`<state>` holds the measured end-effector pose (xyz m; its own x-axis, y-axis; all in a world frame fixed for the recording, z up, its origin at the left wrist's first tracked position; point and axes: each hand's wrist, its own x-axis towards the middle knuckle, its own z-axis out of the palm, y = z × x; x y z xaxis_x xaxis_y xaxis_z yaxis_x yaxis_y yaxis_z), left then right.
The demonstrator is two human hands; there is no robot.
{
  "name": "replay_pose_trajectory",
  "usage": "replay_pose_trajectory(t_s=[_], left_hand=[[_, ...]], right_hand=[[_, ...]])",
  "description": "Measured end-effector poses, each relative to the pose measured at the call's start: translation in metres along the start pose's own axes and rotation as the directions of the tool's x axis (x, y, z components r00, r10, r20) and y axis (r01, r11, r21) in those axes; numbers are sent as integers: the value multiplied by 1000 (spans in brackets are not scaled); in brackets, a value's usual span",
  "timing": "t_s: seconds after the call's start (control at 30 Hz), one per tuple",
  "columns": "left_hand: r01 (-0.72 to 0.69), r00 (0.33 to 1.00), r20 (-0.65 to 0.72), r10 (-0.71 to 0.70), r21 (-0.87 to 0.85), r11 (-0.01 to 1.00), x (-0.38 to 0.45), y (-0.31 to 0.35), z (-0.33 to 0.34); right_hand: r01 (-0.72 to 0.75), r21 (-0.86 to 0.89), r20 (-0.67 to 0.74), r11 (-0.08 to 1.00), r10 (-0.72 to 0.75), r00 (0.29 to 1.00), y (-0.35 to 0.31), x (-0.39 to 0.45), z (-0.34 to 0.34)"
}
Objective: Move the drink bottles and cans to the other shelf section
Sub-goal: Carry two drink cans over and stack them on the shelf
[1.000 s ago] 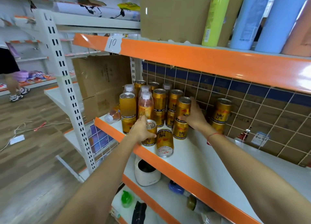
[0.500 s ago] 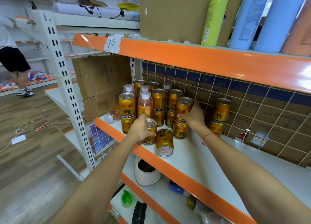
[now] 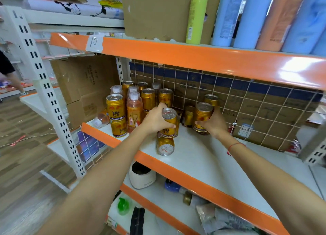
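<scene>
Gold can (image 3: 169, 122) upright mid-shelf, atop a tipped can (image 3: 165, 145) near the orange shelf edge (image 3: 176, 171). Left hand (image 3: 155, 119) reaches in, fingers curled round it. Right hand (image 3: 212, 122) grips a second gold can (image 3: 202, 116) just right, near the wire back. Stacked cans (image 3: 115, 109) and bottles (image 3: 134, 111) stand far left.

Left hand (image 3: 155, 119) grips a gold can (image 3: 168, 122); right hand (image 3: 214, 122) grips another can (image 3: 202, 117) (both upright) above the shelf (image 3: 220, 162); a third can (image 3: 165, 145) lies sideways.
</scene>
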<state>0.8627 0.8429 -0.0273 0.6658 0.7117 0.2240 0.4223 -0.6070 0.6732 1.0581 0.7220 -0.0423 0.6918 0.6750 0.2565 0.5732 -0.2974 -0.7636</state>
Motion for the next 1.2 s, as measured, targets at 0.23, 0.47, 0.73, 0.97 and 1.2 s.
replay_pose_trajectory(t_s=[0.23, 0.47, 0.73, 0.97, 1.2], left_hand=[[-90, 986, 138, 94, -39, 995, 3, 40, 45], [-69, 944, 323, 65, 1, 998, -9, 48, 81], [-69, 919, 391, 41, 58, 996, -14, 52, 97], [-75, 919, 394, 32, 96, 993, -12, 55, 98], [-62, 897, 441, 30, 56, 997, -9, 56, 92]], right_hand=[[-140, -128, 43, 982, 146, 988, 52, -38, -34], [-151, -123, 85, 981, 162, 983, 79, -68, -40], [-129, -127, 140, 984, 146, 979, 85, -75, -49], [14, -221, 334, 975, 63, 940, 76, -70, -74], [50, -288, 385, 956, 67, 920, 53, -59, -87]])
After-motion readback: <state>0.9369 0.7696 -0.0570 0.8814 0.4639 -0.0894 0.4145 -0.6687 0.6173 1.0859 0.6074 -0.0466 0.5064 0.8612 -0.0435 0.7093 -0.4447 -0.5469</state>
